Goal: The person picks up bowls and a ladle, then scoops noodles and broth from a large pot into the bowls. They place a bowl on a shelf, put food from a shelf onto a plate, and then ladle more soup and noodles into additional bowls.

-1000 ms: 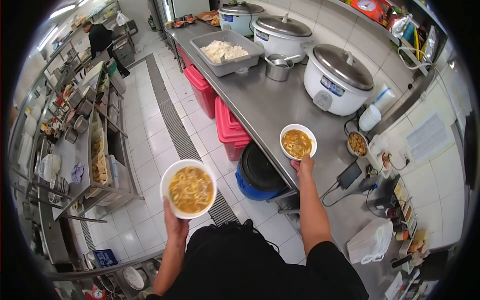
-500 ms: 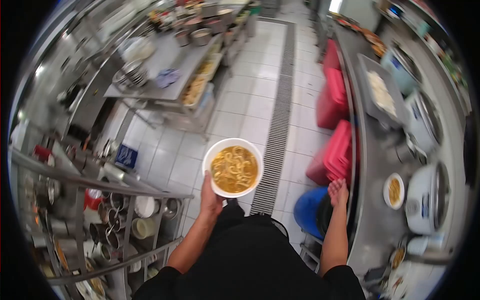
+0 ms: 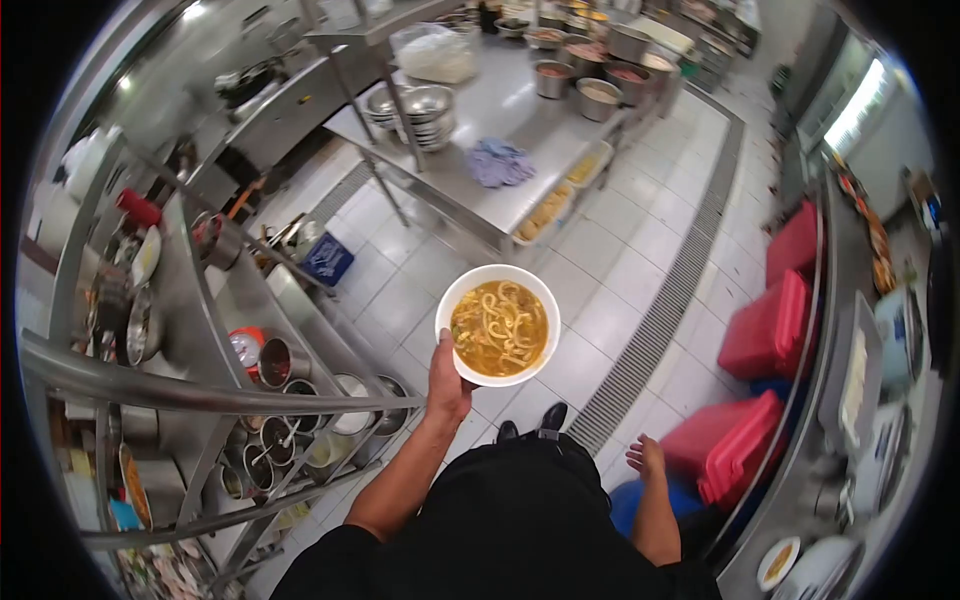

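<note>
A white bowl [image 3: 498, 325] of noodle soup with yellowish broth is in my left hand [image 3: 449, 378], which grips its lower left side with the thumb over the rim. The bowl is upright, in front of my body above the tiled floor. My right hand [image 3: 646, 456] hangs free at my right side, fingers apart and holding nothing, beside a red lidded bin [image 3: 725, 450] and a blue barrel [image 3: 630, 505].
Ahead stands a steel table [image 3: 490, 110] with metal bowls, pots and a purple cloth [image 3: 499, 163]. A steel rack [image 3: 190, 392] with pots is close on my left. Along the right runs a counter [image 3: 775, 510] with rice cookers. A drain grate [image 3: 655, 335] crosses the floor.
The view has swung left, so the steel table is nearer the centre and the right counter lies farther right. The bowl stays in my left hand; my right hand sits lower.
</note>
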Available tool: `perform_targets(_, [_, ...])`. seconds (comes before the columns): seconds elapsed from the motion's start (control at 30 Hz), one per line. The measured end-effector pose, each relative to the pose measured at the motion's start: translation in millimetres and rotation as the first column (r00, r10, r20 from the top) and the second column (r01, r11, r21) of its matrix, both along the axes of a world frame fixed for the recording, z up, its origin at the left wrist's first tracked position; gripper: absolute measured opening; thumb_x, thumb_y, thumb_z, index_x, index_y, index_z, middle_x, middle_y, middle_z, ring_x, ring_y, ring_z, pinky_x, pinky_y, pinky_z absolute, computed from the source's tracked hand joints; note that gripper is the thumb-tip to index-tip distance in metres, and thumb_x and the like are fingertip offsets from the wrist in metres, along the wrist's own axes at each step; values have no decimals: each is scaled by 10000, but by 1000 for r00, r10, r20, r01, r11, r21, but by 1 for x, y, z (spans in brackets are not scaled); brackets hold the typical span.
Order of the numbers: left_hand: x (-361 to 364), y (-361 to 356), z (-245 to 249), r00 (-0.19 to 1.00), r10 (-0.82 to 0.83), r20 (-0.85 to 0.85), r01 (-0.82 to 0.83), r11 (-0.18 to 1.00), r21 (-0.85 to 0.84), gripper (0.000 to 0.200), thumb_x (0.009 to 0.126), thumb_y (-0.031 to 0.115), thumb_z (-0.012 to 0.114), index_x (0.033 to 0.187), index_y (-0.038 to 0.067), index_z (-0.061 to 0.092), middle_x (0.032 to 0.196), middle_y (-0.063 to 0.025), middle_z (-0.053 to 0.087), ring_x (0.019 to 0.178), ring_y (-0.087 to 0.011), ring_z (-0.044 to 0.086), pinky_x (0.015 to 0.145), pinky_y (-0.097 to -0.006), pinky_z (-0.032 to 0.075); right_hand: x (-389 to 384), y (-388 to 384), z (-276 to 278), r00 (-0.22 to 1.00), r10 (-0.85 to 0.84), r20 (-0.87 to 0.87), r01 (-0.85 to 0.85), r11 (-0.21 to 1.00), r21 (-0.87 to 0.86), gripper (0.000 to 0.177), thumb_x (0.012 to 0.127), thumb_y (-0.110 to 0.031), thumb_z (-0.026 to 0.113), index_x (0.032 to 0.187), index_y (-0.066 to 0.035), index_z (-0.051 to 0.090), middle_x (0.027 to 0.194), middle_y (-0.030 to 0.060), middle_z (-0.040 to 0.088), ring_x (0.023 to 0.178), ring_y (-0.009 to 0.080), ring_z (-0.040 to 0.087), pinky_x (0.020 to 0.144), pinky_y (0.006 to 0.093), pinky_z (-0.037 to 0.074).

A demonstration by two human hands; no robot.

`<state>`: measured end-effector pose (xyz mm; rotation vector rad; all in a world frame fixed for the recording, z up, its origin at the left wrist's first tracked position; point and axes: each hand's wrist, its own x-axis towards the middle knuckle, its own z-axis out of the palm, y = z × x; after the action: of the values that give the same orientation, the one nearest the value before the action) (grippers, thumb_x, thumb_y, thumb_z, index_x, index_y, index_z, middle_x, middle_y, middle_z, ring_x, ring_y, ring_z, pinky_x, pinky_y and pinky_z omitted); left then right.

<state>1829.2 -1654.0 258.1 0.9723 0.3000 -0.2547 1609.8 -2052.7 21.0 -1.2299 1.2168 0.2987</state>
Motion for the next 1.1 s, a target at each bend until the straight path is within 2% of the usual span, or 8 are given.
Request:
perform_targets(0.2, [65, 35, 8, 934, 356, -20, -356, 935, 5, 580, 1001, 505, 309, 1352, 52, 400, 1159, -125, 628, 983, -226, 671, 691, -388, 611, 127, -14, -22, 982, 186, -33, -186, 983, 5, 393, 873, -336, 570, 1168, -81, 517, 967, 117, 599, 781, 268, 622, 635, 385, 509])
perform_targets(0.27, [83, 50, 22, 906, 424, 5, -424, 906, 16, 582, 999, 508, 307, 1351, 53, 400, 1153, -126, 631, 966, -228, 676, 664, -390, 614, 173, -12, -24, 916, 385, 112, -385, 923, -17, 390, 882, -346, 567, 1143, -60, 520, 935, 113, 604, 712, 237, 623, 571, 350, 512])
perform_targets(0.37, [110, 86, 45, 846, 531, 51, -533, 844, 56, 577, 1000, 504, 297, 1345, 54, 402, 1152, -128, 633, 922, -228, 689, 619, -378, 618, 276, 42, 5, 711, 666, 227, -670, 739, -68, 350, 926, -308, 547, 1118, -17, 572, 843, 106, 640, 646, 189, 638, 542, 295, 515])
perform_targets(0.47, [139, 129, 79, 722, 675, 151, -688, 724, 52, 572, 1003, 496, 274, 1334, 50, 411, 1140, -138, 637, 898, -229, 693, 584, -361, 619, 375, 111, 36, 298, 891, 343, -884, 393, -254, 344, 962, -272, 518, 1159, -1, 596, 872, 108, 664, 681, 170, 650, 574, 275, 511])
perform_targets(0.73, [203, 278, 154, 461, 853, 246, -887, 447, 113, 643, 976, 546, 308, 1272, -1, 470, 1025, -169, 666, 787, -264, 704, 561, -358, 618, 547, 410, 241, -165, 710, 685, -930, 119, -347, 470, 966, -419, 506, 1125, 10, 615, 945, 75, 666, 777, 150, 633, 657, 267, 493])
perform_targets(0.87, [225, 342, 172, 436, 858, 271, -900, 421, 115, 642, 975, 546, 314, 1286, 3, 455, 1044, -177, 656, 795, -272, 702, 563, -364, 618, 583, 550, 331, -206, 607, 768, -951, 60, -303, 629, 956, -512, 460, 1362, -33, 434, 1187, 149, 585, 847, 201, 626, 706, 309, 510])
perform_targets(1.03, [259, 406, 181, 466, 858, 218, -885, 446, 134, 606, 976, 530, 330, 1333, 49, 419, 1120, -167, 623, 871, -286, 686, 589, -383, 620, 614, 693, 400, -40, 561, 827, -998, 9, -54, 693, 930, -550, 477, 1407, -68, 334, 1178, 148, 554, 770, 221, 631, 666, 326, 537])
perform_targets(1.1, [271, 431, 177, 467, 861, 200, -884, 453, 112, 597, 975, 521, 347, 1342, 55, 414, 1140, -163, 608, 907, -288, 673, 621, -387, 622, 627, 733, 409, -103, 562, 821, -993, -9, -119, 665, 925, -534, 478, 1375, -62, 349, 1139, 150, 561, 748, 224, 632, 650, 332, 547])
